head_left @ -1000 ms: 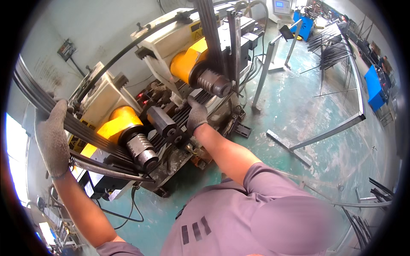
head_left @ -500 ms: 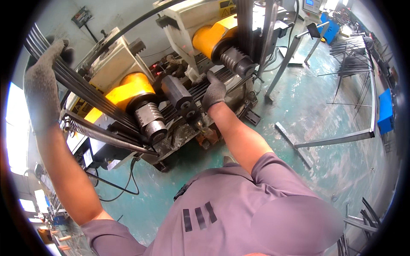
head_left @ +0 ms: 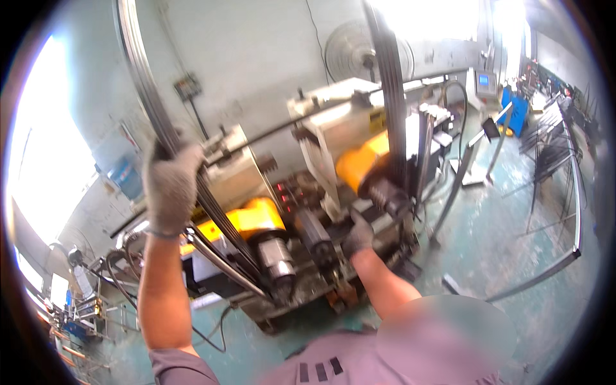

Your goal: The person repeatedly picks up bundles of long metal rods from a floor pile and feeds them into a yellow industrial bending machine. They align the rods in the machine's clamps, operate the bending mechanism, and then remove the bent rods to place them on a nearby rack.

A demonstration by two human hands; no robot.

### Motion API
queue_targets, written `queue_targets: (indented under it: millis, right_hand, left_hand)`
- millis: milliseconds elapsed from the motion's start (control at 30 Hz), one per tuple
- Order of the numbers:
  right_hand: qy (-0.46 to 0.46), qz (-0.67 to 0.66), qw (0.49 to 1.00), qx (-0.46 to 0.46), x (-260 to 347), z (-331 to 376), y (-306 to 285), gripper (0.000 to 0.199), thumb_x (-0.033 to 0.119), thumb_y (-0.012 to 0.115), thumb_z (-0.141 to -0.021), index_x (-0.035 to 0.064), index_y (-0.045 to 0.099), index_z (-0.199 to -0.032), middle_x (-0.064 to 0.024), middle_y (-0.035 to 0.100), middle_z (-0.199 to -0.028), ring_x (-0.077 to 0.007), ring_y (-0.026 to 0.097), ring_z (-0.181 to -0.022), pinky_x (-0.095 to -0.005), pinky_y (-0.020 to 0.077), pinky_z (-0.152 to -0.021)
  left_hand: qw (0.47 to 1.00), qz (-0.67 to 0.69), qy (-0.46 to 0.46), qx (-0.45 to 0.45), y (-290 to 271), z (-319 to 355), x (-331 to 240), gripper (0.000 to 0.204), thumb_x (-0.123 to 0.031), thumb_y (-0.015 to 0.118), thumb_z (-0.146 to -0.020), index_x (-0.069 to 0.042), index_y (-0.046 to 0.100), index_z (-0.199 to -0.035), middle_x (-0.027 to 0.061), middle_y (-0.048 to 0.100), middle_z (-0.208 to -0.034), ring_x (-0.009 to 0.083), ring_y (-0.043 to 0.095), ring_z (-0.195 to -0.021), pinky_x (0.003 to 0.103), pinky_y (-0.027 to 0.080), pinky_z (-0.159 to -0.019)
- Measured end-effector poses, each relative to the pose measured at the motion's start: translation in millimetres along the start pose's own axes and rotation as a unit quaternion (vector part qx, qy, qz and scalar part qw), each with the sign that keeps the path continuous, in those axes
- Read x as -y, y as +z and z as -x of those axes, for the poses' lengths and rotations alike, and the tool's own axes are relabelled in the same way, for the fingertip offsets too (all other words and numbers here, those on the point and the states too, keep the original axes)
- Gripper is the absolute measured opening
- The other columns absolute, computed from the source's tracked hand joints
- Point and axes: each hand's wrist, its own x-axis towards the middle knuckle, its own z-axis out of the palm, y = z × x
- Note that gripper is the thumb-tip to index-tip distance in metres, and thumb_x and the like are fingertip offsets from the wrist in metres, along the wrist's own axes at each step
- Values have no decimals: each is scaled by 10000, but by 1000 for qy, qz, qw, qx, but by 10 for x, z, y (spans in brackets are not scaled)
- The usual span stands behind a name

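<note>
floor (head_left: 513, 212): green painted concrete, it spread from 3 o'clock round to 6 o'clock of the view, with thin metal frames standing on it at 2 to 3 o'clock.
wall (head_left: 244, 58): pale and bare, it filled the view at 12 o'clock behind the machine, with a round fan (head_left: 366, 58) high on it at 12 to 1 o'clock.
machine (head_left: 308, 192): a grey bending machine sat in the middle of the view, with two yellow housings, one at 9 o'clock of centre and one at 2 o'clock of centre, each ending in a dark ribbed roller.
metal strips (head_left: 151, 102): a bundle of long dark curved strips ran from 11 o'clock at the top edge down through the left glove to the rollers near the centre; a second dark run rose to 12 o'clock above the right-hand yellow housing.
left hand (head_left: 170, 189): in a grey knit glove, raised at 9 o'clock of centre, fingers wrapped tight round the strip bundle.
right hand (head_left: 359, 234): in a grey glove just right of centre at 4 o'clock, set against the machine beside the right roller; fingers curled, though what they gripped could not be told.
control box (head_left: 484, 83): small, with a lit screen, on a stand at 2 o'clock, well apart from both hands.
</note>
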Motion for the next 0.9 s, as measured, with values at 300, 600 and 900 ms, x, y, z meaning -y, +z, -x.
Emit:
queue_targets:
  millis: [300,600,900]
  right_hand:
    - [65,-94,990,79,207,129,-32,244,217,467,-987,40,562,-848,-111,621,-780,-279,618,-736,-449,535,-771]
    - [80,-104,990,56,99,168,-208,171,183,513,-981,27,584,-995,-121,639,-852,-303,638,-796,-461,541,-747]
    - [73,-31,996,51,13,-140,-503,209,231,539,-976,50,606,-1057,-130,673,-915,-311,652,-865,-478,528,-804]
  left_hand:
    - [999,17,6,-45,-26,-128,31,240,-87,672,-894,-30,557,-1096,24,606,-856,128,615,-697,269,524,-627]
    - [990,77,-85,-79,-155,-44,-196,266,-85,668,-849,-17,567,-1086,78,647,-839,179,655,-648,282,545,-562]
    - [998,-12,-53,-43,-46,-71,-138,260,-45,591,-866,4,511,-1109,73,601,-900,156,627,-682,258,563,-624]
